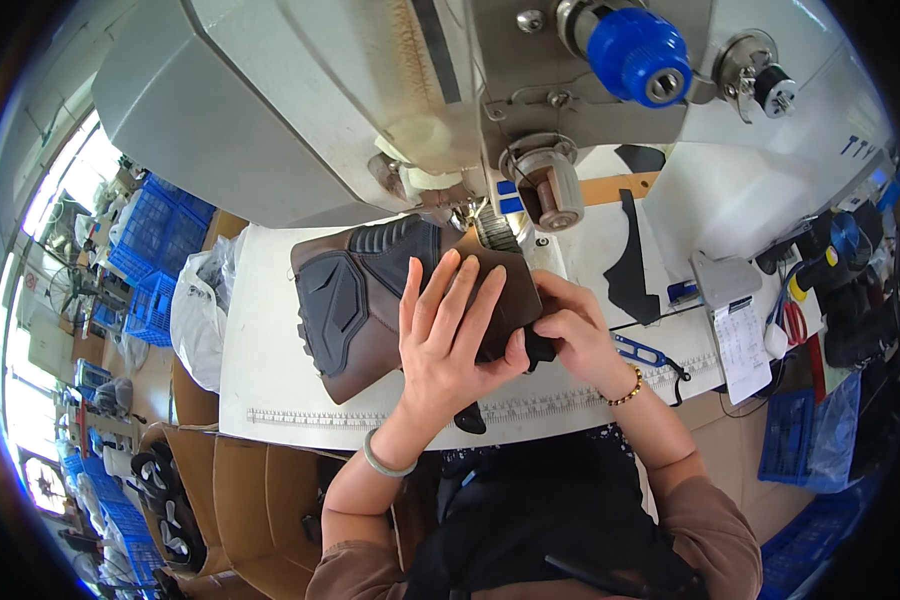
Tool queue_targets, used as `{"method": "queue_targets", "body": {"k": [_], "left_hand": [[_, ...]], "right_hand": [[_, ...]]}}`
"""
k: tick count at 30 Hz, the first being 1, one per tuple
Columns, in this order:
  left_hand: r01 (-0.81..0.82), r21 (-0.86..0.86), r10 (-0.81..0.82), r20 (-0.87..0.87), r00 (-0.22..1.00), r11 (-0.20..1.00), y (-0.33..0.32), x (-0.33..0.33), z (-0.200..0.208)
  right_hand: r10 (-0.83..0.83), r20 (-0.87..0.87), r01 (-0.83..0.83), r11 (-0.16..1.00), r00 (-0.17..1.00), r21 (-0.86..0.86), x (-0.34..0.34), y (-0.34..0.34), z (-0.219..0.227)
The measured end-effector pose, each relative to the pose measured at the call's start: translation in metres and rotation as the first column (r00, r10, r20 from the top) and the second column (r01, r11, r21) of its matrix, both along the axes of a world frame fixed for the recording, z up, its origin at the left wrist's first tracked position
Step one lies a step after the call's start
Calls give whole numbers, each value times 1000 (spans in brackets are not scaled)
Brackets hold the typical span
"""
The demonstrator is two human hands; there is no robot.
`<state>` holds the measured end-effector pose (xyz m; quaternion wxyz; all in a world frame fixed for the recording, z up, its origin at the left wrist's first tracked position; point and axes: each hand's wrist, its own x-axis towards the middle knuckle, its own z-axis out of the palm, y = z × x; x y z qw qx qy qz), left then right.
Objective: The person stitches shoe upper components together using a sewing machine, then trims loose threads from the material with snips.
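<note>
A brown boot upper (365, 330) with black moulded panels lies on the white sewing machine bed, its far edge close to the needle area (467, 215). My left hand (450, 330) rests flat on it, fingers stretched out and thumb spread to the right. At the upper's right edge, my right hand (577, 335) is closed, thumb and fingers pinching the edge beside a small black part (540, 348). The fingertips of that hand are partly hidden. Another black piece (470, 418) shows below my left wrist.
The machine head (270, 110) hangs over the work, with a blue knob (638, 57). A printed ruler (610, 395) runs along the near edge. Rightward lie black cut pieces (630, 265), a blue tool (638, 350), red-handled scissors (794, 325) and a paper sheet (742, 350). Cardboard boxes (255, 500) stand at left.
</note>
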<state>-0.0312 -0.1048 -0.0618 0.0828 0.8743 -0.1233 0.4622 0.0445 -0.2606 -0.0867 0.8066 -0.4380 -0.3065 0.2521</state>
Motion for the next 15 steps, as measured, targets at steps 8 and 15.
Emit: {"method": "queue_targets", "body": {"k": [8, 15], "left_hand": [[-11, -12, 12, 64, 998, 1000, -9, 3, -3], [19, -35, -17, 29, 999, 999, -5, -1, 0]], "right_hand": [[-49, -12, 49, 998, 999, -28, -9, 4, 5], [-88, 4, 88, 995, 996, -49, -12, 6, 2]]}}
